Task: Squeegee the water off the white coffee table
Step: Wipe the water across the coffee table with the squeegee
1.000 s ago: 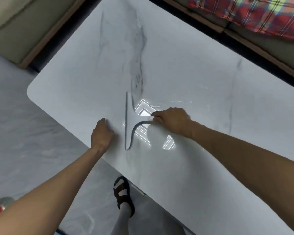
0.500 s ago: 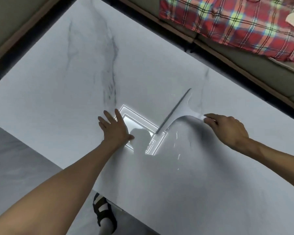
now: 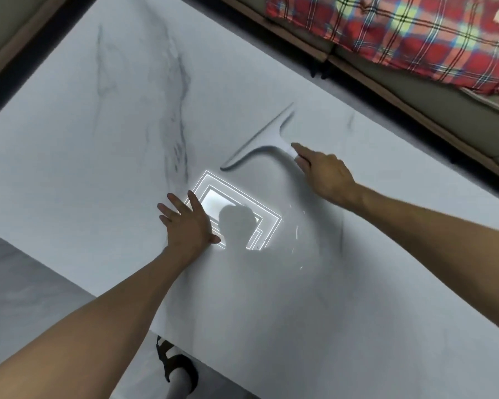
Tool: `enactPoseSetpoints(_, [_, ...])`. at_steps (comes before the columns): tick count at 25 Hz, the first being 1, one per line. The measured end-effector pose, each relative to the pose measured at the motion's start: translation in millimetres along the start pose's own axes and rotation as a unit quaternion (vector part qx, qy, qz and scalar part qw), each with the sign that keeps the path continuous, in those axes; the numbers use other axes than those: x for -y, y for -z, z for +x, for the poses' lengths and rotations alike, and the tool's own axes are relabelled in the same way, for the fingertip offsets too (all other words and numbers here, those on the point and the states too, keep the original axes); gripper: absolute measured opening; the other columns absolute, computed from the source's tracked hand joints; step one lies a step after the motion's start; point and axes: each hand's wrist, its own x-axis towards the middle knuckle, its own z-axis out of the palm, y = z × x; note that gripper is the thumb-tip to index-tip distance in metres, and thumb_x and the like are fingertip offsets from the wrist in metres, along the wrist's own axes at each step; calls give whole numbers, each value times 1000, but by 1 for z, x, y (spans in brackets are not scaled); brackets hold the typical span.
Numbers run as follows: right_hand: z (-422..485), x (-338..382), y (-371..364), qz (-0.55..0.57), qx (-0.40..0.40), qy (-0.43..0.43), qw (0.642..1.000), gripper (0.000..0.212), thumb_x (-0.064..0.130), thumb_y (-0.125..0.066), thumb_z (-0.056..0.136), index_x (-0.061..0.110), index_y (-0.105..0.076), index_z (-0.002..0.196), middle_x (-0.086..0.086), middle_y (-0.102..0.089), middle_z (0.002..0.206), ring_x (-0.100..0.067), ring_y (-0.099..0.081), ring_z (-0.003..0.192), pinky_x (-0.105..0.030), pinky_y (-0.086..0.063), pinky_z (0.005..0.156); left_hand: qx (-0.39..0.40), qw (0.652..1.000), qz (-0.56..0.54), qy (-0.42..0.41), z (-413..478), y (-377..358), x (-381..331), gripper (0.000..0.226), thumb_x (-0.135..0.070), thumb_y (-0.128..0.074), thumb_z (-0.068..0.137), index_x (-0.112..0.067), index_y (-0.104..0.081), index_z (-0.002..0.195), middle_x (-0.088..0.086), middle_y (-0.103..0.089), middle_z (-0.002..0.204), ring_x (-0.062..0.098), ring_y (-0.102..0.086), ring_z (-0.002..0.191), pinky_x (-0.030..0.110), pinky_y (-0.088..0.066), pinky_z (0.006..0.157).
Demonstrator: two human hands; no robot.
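1. The squeegee [image 3: 267,139] is as pale as the tabletop [image 3: 98,168], so its edges are hard to trace. It lies on the far middle of the tabletop with its blade slanting, just beyond a bright reflection [image 3: 213,197].
2. The end of its handle is hidden under the right hand [image 3: 326,174]. The fingers curl round the handle, and the index finger is stretched along it.
3. The left hand [image 3: 188,223] lies flat on the tabletop with its fingers straight and spread. It overlaps the reflection's near-left edge and is apart from the squeegee.
4. Water is hard to make out; only a few thin glints [image 3: 296,233] show to the right of the reflection.
5. A dark head-shaped shadow covers part of the square reflection.
6. The frame cuts off the tabletop at the right and bottom.
7. A foot in a black sandal [image 3: 176,367] shows below the near edge, partly out of frame.
8. A plaid blanket [image 3: 401,33] lies on a sofa [image 3: 432,90] beyond the far edge, and grey floor [image 3: 26,283] shows at the left.
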Motion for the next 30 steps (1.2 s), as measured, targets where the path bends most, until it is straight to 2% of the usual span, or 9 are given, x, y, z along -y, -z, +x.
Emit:
enactPoseSetpoints(3, [-73,-59,0,-34,25,-47,998,44,45,-24,103,45,-30,147,-9,-70,108,-38,-61,94,-41,-48,83,3,1000,-3,-2,-2,5,-3,129,-54,-78,70,-2,7,153,43,6,152,67,-2,137,62,-18,115])
enactPoseSetpoints(7, [-145,-108,24,-85,31,-86,992,45,49,-23,101,48,-35,144,1,-72,105,-34,-63,89,-37,-50,75,-6,1000,-20,19,-5,14,-8,116,-47,-76,76,-4,-2,154,40,0,154,63,-7,139,58,-18,117])
enactPoseSetpoints(11, [-86,-98,58,34,-58,-82,994,39,50,-28,101,43,-45,135,1,-65,99,-39,-59,100,-42,-47,85,-54,997,-39,-45,0,15,-51,120,-57,-76,70,-10,-5,153,38,-5,153,62,-12,137,62,-21,113])
enactPoseSetpoints(14, [-2,-79,73,121,-72,-100,985,36,46,-28,101,31,-50,126,-4,-57,102,-28,-51,85,-31,-45,56,-38,995,-50,-75,17,9,-98,117,-61,-72,72,-20,1,154,38,5,154,66,-4,136,66,-14,112])
enactPoseSetpoints(17, [34,-81,67,161,-42,-151,974,32,43,-26,100,41,-43,127,0,-41,103,-23,-39,81,-24,-38,42,-29,997,-50,-56,34,-3,-111,113,-54,-72,76,-23,4,154,39,12,153,70,6,134,69,-10,111])
enactPoseSetpoints(19, [26,-93,57,131,-37,-150,979,43,41,-25,101,42,-33,143,-3,-48,106,-29,-48,86,-32,-45,47,-38,998,-30,-50,38,-9,-110,114,-54,-73,75,-21,3,155,43,8,152,72,2,132,71,-15,109])
enactPoseSetpoints(23, [-52,-130,32,63,-44,-130,989,47,36,-27,105,28,-29,151,-15,-63,125,-44,-55,108,-46,-44,90,-43,998,8,-53,36,-6,-115,118,-55,-75,72,-17,0,155,46,1,150,74,-7,130,70,-24,106])
enactPoseSetpoints(27, [-142,-147,29,37,18,-164,986,48,46,-25,102,37,-31,149,-9,-71,95,-35,-59,81,-37,-46,75,-37,998,18,-49,34,-4,-114,116,-56,-73,74,-17,0,155,46,-1,150,74,-9,130,69,-26,106])
enactPoseSetpoints(30, [-139,-151,53,29,-6,-152,988,47,44,-27,102,34,-35,147,-9,-69,114,-38,-60,96,-37,-43,79,-35,997,31,-58,32,-2,-115,113,-56,-69,78,-15,2,155,47,0,149,74,-9,130,70,-25,106])
